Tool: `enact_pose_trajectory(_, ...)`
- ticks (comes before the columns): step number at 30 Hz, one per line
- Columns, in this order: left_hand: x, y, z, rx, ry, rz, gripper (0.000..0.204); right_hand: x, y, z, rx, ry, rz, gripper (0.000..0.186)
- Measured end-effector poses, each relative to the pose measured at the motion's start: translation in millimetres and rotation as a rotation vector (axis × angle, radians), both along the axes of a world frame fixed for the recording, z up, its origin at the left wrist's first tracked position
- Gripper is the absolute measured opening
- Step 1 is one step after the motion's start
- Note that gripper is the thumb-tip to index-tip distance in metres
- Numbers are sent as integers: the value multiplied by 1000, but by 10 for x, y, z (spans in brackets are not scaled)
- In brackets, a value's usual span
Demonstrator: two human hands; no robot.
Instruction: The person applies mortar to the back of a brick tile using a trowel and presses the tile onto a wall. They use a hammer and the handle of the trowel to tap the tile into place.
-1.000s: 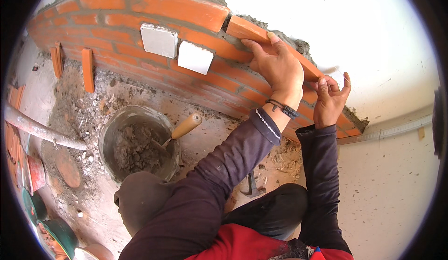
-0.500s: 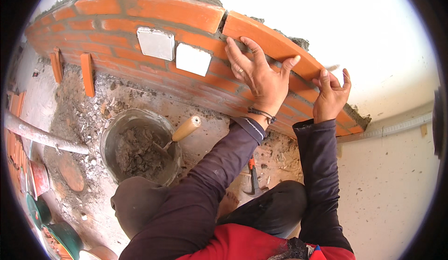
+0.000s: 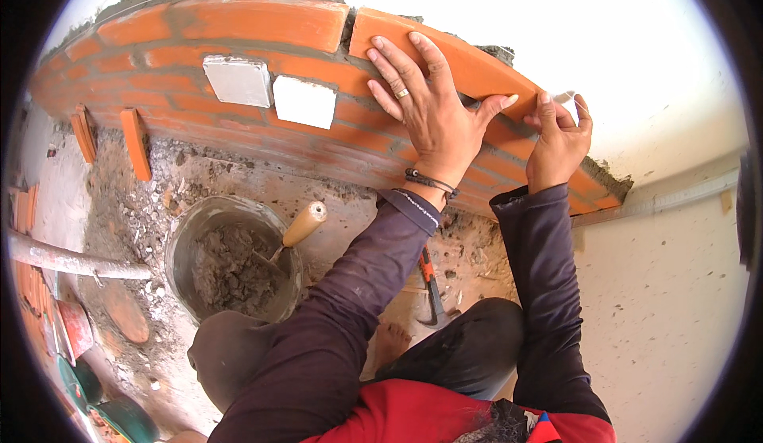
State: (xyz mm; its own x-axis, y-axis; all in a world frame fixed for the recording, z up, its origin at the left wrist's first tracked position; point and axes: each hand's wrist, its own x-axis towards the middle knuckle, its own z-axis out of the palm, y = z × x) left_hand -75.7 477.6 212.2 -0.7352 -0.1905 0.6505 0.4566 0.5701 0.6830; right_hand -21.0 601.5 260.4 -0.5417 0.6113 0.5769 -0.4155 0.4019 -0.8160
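While lower rows [image 3: 354,116] are mortared, the top brick [image 3: 485,73] is touched by the widely spread left hand [image 3: 441,129], left-end joint [image 3: 348,30] apparently unfilled, grip of right hand [image 3: 559,147] unclear.

No lettering, number or sign can be read, either on the brick wall [image 3: 262,26] or around it.
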Motion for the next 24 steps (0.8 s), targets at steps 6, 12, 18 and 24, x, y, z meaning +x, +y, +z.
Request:
enact_pose_trajectory(6,-17,56,-38,-26,-11,36,137,7,36,-11,3,-22,-4,72)
enact_pose_trajectory(12,-66,54,-94,12,38,22,141,128,101,-73,75,-135,19,69)
enact_pose_trajectory(18,-89,34,-158,6,85,-1,140,286,135,-107,-43,-231,78,57)
enact_pose_trajectory(24,-115,41,-174,43,92,-21,146,442,162,-34,-40,-408,134,40)
